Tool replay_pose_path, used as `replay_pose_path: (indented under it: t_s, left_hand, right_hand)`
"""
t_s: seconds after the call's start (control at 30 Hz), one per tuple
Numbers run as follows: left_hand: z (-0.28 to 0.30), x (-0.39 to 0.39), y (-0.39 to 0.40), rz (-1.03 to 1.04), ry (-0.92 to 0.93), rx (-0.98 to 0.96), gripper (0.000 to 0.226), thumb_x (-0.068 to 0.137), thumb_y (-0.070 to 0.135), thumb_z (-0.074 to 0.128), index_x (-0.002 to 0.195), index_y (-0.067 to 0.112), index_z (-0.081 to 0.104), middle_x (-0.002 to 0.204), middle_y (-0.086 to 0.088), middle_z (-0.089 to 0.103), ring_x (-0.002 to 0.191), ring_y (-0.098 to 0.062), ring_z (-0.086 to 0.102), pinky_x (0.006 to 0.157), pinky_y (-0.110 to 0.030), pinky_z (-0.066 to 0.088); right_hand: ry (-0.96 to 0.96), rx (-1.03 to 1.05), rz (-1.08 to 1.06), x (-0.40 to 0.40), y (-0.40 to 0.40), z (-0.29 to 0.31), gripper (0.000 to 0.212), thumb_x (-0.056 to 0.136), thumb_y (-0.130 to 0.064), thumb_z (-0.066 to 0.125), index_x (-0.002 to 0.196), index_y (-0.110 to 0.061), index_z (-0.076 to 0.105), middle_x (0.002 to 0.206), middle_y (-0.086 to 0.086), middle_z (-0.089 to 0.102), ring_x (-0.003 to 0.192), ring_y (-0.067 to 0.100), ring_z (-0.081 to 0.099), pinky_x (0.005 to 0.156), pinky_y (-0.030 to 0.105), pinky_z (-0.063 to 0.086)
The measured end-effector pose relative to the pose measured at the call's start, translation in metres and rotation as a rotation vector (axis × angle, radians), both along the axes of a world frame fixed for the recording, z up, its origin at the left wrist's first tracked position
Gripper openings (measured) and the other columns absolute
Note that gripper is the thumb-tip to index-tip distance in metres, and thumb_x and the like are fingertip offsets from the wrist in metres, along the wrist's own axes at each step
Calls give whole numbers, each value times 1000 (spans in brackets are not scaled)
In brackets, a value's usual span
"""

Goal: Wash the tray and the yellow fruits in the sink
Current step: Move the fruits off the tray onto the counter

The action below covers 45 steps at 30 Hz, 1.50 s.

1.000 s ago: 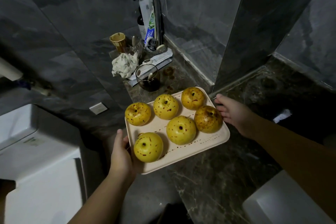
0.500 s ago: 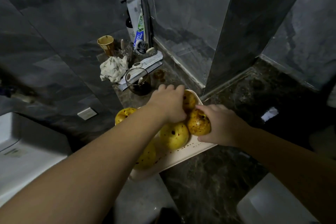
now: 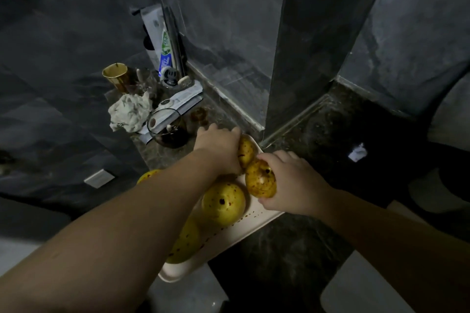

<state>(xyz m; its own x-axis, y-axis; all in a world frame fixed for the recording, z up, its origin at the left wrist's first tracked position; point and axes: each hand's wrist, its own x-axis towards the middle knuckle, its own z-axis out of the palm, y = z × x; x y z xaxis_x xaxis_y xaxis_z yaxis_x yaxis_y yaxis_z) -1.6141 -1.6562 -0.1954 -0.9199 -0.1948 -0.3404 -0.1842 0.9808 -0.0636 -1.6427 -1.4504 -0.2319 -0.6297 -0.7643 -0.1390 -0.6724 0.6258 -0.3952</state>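
Tray (image 3: 256, 223) sits on the dark table (image 3: 287, 249), near corner overhanging, speckled yellow fruits (image 3: 223, 202) loose on it. Right hand (image 3: 292, 183) has its grip curled round one fruit (image 3: 260, 181), likely lifting it out for washing. Farther in, left hand (image 3: 220, 151) cups over another; whether that grip has closed, cannot tell.

Both hands on yellow fruits (image 3: 223, 203) — left hand (image 3: 218, 151), right hand (image 3: 292, 183) — cream tray (image 3: 256, 222), dark counter (image 3: 279, 249)

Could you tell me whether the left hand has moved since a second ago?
Yes. The left hand left the tray's near edge and now rests over fruits nearer the dark glass.
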Motion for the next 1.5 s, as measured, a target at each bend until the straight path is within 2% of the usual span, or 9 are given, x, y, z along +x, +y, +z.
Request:
replay_pose_path:
  t_s: [0.1,0.27,0.4,0.53,0.7,0.9,1.23,1.4,1.5]
  left_hand:
    - [1,7,7,-1,60,5,87,64,75,74,132,28,47,127,-3,63,123,-33,49,101,-51,39]
    - [23,10,34,-6,113,99,92,52,92,60,118,30,45,114,-1,63,114,-31,50,88,-45,44]
    - [38,-10,74,-8,194,278,73,58,71,72,112,29,47,100,3,59,102,-27,57,79,-41,52]
    - [33,-52,115,-43,253,385,79,61,64,80,124,25,50,116,-3,62,109,-29,58,90,-42,54]
    - [9,-118,143,-16,290,459,88,66,53,85,138,18,48,129,-10,57,119,-34,54,99,-43,49]
    - [-14,-177,152,-84,250,421,89,66,49,88,138,17,47,129,-12,54,119,-35,51,98,-43,48]
    - [-32,-219,154,-89,188,393,86,71,46,87,138,12,44,134,-15,52,126,-37,46,103,-44,46]
    - [-35,-218,152,-91,180,473,113,74,47,86,161,18,19,138,-15,54,129,-38,47,108,-46,44]
    - [-29,-210,147,-121,152,453,125,71,50,88,165,20,10,147,-16,47,133,-41,44,112,-47,41]
  right_hand:
    - [20,-65,-80,-2,23,13,96,61,-62,75,145,-37,36,133,-5,49,123,19,47,100,39,43]
    - [9,-60,-292,-23,76,33,106,57,-66,75,149,-31,37,136,4,51,127,27,49,107,45,44]
    - [-92,-93,-534,-40,117,39,120,55,-65,81,155,-34,22,144,9,45,132,31,46,109,48,44]
    - [-106,-115,-726,-54,141,30,124,63,-54,89,159,-34,14,150,11,40,136,33,43,109,47,42]
    - [-138,-193,-900,-77,147,12,119,69,-49,85,160,-33,11,152,14,34,139,37,39,111,50,39]
    - [-100,-181,-966,-104,133,-1,110,74,-50,77,159,-34,10,145,17,36,133,39,42,110,47,37]
    - [-171,-125,-963,-126,126,-8,114,74,-52,81,161,-32,10,149,22,33,136,42,40,113,49,39]
    - [-132,-124,-978,-128,123,-11,115,74,-46,85,161,-29,13,149,23,36,134,42,44,110,46,42]
    - [-139,-129,-975,-126,125,-11,116,73,-43,87,161,-30,12,151,22,35,136,41,41,111,48,41]
